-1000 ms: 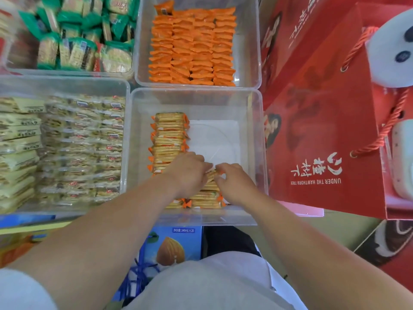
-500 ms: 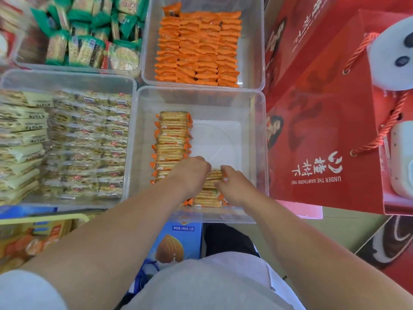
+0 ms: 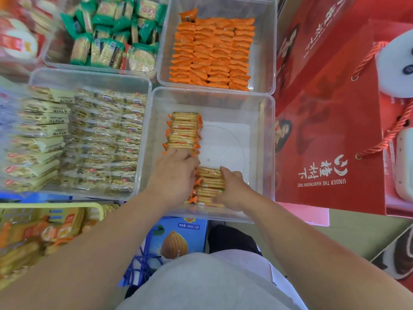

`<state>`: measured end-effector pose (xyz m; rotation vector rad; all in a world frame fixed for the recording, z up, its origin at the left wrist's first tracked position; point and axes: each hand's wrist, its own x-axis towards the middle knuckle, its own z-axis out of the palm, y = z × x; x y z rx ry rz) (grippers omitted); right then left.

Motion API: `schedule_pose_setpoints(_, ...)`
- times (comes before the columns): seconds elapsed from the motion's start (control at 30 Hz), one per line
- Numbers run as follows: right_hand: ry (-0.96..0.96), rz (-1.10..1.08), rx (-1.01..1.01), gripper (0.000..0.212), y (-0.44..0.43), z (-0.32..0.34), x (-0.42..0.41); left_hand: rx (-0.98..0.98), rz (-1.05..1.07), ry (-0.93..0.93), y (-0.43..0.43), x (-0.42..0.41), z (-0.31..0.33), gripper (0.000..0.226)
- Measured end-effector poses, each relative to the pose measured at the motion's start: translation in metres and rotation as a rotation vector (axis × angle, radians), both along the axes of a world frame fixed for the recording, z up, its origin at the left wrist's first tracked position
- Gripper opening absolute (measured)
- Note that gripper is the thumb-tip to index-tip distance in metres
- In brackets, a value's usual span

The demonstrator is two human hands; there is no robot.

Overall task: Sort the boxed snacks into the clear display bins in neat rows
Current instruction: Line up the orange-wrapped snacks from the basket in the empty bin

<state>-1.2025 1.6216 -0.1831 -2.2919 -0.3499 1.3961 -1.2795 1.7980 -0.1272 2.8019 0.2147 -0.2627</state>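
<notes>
Head view: I see a short row of cracker packs [image 3: 211,182] at the near side of the clear bin [image 3: 266,142]. The left hand [image 3: 176,175] and right hand [image 3: 230,191] curl round it from each side and hold it. A longer row [image 3: 183,130] stands just to its left. Orange packs [image 3: 212,50] lie farther back, and a red bag [image 3: 335,130] stands to the right

A red gift bag [image 3: 335,130] dominates the scene — a pink sheet [image 3: 308,213] just beneath it, a blue almond-print carton [image 3: 178,238] to its lower left.
</notes>
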Motion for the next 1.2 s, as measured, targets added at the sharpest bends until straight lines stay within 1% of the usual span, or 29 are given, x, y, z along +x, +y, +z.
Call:
schedule_pose_setpoints(0.07,-0.039,0.069,-0.052,0.105,0.0,0.002,0.002,-0.037,0.082,-0.117,0.01,-0.024,0.016,0.028)
schedule_pose_setpoints(0.2,-0.243,0.264,-0.223,0.099,0.003,0.015,0.005,-0.035,0.222,-0.221,0.026,-0.077,0.043,0.032)
schedule_pose_setpoints(0.3,-0.41,0.323,-0.22,0.093,0.022,0.033,0.003,-0.019,0.361,-0.279,0.039,-0.117,0.057,0.034)
schedule_pose_setpoints(0.33,-0.475,0.338,-0.177,0.089,0.032,0.04,0.0,-0.008,0.409,-0.306,0.043,-0.13,0.06,0.034)
schedule_pose_setpoints(0.4,-0.58,0.368,-0.03,0.08,0.055,0.057,-0.009,0.033,0.528,-0.359,0.054,-0.157,0.065,0.032)
schedule_pose_setpoints(0.5,-0.635,0.45,0.297,0.064,0.096,0.08,-0.035,0.073,0.771,-0.363,0.074,-0.197,0.065,0.028)
schedule_pose_setpoints(0.57,-0.657,0.562,0.502,0.053,0.124,0.093,-0.062,0.092,0.93,-0.274,0.093,-0.226,0.059,0.032)
schedule_pose_setpoints(0.63,-0.657,0.707,0.675,0.04,0.149,0.104,-0.09,0.074,1.036,-0.059,0.115,-0.251,0.052,0.048)
schedule_pose_setpoints(0.7,-0.646,0.878,0.811,0.031,0.168,0.108,-0.117,0.072,1.022,0.175,0.137,-0.27,0.047,0.059)
schedule_pose_setpoints(0.77,-0.625,1.052,0.875,0.026,0.184,0.105,-0.139,0.067,0.92,0.326,0.156,-0.281,0.041,0.065)
schedule_pose_setpoints(0.83,-0.587,1.217,0.779,0.029,0.193,0.096,-0.151,0.114,0.761,0.439,0.17,-0.285,0.032,0.072)
schedule_pose_setpoints(0.9,-0.617,1.363,0.604,0.033,0.198,0.085,-0.155,0.194,0.6,0.53,0.181,-0.284,0.022,0.07)
schedule_pose_setpoints(0.93,-0.638,1.41,0.535,0.035,0.199,0.082,-0.156,0.218,0.562,0.559,0.185,-0.283,0.018,0.068)
schedule_pose_setpoints(1.0,-0.641,1.432,0.459,0.036,0.2,0.079,-0.157,0.239,0.575,0.573,0.193,-0.278,0.012,0.06)
schedule_pose_setpoints(1.07,-0.628,1.432,0.43,0.035,0.201,0.077,-0.16,0.241,0.623,0.591,0.199,-0.27,0.012,0.051)
schedule_pose_setpoints(1.17,-0.619,1.406,0.409,0.033,0.203,0.077,-0.159,0.192,0.648,0.666,0.204,-0.261,0.013,0.051)
schedule_pose_setpoints(1.2,-0.62,1.402,0.407,0.033,0.203,0.077,-0.159,0.187,0.644,0.685,0.206,-0.26,0.012,0.047)
